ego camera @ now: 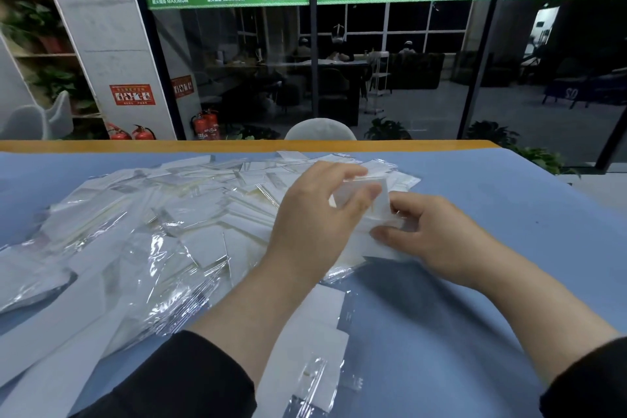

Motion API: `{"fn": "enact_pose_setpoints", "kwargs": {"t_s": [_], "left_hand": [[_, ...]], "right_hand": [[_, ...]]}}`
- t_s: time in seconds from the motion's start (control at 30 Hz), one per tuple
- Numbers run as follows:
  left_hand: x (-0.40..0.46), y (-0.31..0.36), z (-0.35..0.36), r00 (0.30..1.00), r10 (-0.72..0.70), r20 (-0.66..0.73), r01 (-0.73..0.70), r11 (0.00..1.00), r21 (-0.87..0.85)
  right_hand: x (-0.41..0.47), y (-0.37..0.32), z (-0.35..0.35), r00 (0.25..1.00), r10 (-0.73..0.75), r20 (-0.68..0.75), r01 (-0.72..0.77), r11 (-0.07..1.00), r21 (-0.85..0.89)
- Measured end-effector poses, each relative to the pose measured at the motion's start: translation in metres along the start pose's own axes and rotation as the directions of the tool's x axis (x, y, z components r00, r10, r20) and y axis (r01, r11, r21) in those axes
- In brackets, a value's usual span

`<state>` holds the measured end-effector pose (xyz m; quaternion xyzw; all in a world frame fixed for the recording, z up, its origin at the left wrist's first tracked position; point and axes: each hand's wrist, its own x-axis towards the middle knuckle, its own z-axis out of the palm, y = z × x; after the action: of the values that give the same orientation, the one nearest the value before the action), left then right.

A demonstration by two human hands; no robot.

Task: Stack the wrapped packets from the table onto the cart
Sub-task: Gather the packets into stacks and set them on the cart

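- Looking down past my two black sleeves (190, 380), I see a few flat wrapped packets (319, 346) lying loose on the blue table cover (475, 316) between my forearms, their clear wrap catching the light.
- My left hand (312, 217) reaches forward over the pile, fingers curled, thumb and fingertips pinching a small stack of packets (369, 200) that stands tilted up on edge.
- My right hand (437, 234) lies just beside it, fingers curled inward against the lower end of that same stack; the fingertips meet the wrap low down, and I cannot tell exactly how many packets they grip.
- Under both hands more white packets lie flat, one clear edge poking out toward me below my left wrist.
- To the left and beyond my hands the big heap of packets (152, 207) spreads across the cover, overlapping at every angle, reaching nearly to the far edge.
- A long clear bag (30, 275) lies crumpled on the near left part of that heap.
- The orange table edge (237, 145) runs along the far side of the cover.
- Just behind it shows the rounded top of a pale chair back (320, 130).
- Farther off, red fire extinguishers (205, 125) stand on the floor by a grey pillar (101, 27), next to a dark glass wall (390, 54) with a green strip across it.
- The cart is nowhere in my view.
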<state>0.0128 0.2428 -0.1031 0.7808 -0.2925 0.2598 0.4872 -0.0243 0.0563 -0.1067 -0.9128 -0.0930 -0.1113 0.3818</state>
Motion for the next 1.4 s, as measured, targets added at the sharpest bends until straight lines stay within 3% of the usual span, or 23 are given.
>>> {"fn": "enact_pose_setpoints", "kwargs": {"t_s": [0.1,0.2,0.33,0.4,0.5,0.67,0.8,0.93,1.0,1.07,1.13,1.2,1.23,1.3,1.4], "left_hand": [[0.002,-0.004,0.000,1.000,0.002,-0.021,-0.002,1.000,0.014],[0.005,-0.006,-0.003,0.953,-0.301,-0.042,0.293,0.947,-0.128],[0.008,-0.019,-0.004,0.792,-0.607,-0.060,0.572,0.774,-0.273],[0.009,-0.016,-0.007,0.780,-0.616,-0.111,0.562,0.767,-0.309],[0.008,-0.005,-0.010,0.852,-0.505,-0.141,0.436,0.831,-0.345],[0.005,-0.014,0.000,0.857,-0.516,0.004,0.514,0.853,-0.088],[0.003,-0.007,0.005,0.858,-0.508,0.072,0.513,0.842,-0.171],[0.004,-0.001,0.002,0.870,-0.493,-0.004,0.469,0.831,-0.300],[0.007,-0.003,-0.004,0.839,-0.543,0.024,0.495,0.745,-0.447],[0.007,-0.003,-0.007,0.816,-0.541,0.204,0.542,0.595,-0.593],[0.005,0.000,-0.006,0.802,-0.494,0.335,0.539,0.356,-0.764],[0.006,0.004,-0.005,0.778,-0.494,0.388,0.495,0.103,-0.863],[0.006,0.006,-0.005,0.768,-0.500,0.400,0.474,0.023,-0.880],[0.006,0.006,-0.005,0.745,-0.521,0.418,0.476,-0.025,-0.879],[0.005,0.013,-0.009,0.731,-0.567,0.379,0.518,0.100,-0.850]], "right_hand": [[0.000,0.000,0.000,1.000,0.016,-0.002,-0.016,0.998,-0.063],[0.001,0.002,0.002,0.999,0.052,0.003,-0.052,0.998,-0.032],[0.002,-0.001,0.000,0.992,0.019,-0.121,-0.004,0.993,0.117],[0.002,-0.001,-0.003,0.986,-0.001,-0.164,0.021,0.993,0.119],[0.002,0.001,-0.002,0.989,-0.001,-0.149,0.014,0.996,0.085],[0.002,0.005,0.004,0.992,0.114,0.053,-0.112,0.993,-0.035],[0.003,0.007,0.004,0.995,0.102,0.000,-0.102,0.994,-0.029],[0.002,0.000,0.001,0.987,0.066,-0.146,-0.036,0.980,0.194],[0.000,-0.007,-0.002,0.978,0.067,-0.199,-0.006,0.957,0.290],[-0.002,-0.013,-0.001,0.981,0.069,-0.180,0.003,0.928,0.373],[-0.003,-0.020,0.003,0.986,0.062,-0.154,0.011,0.900,0.435],[-0.003,-0.027,0.009,0.986,0.063,-0.156,0.023,0.869,0.494],[-0.003,-0.030,0.012,0.985,0.066,-0.161,0.027,0.854,0.519],[-0.003,-0.035,0.018,0.986,0.070,-0.152,0.026,0.834,0.551],[-0.002,-0.038,0.025,0.986,0.078,-0.150,0.014,0.847,0.532]]}}
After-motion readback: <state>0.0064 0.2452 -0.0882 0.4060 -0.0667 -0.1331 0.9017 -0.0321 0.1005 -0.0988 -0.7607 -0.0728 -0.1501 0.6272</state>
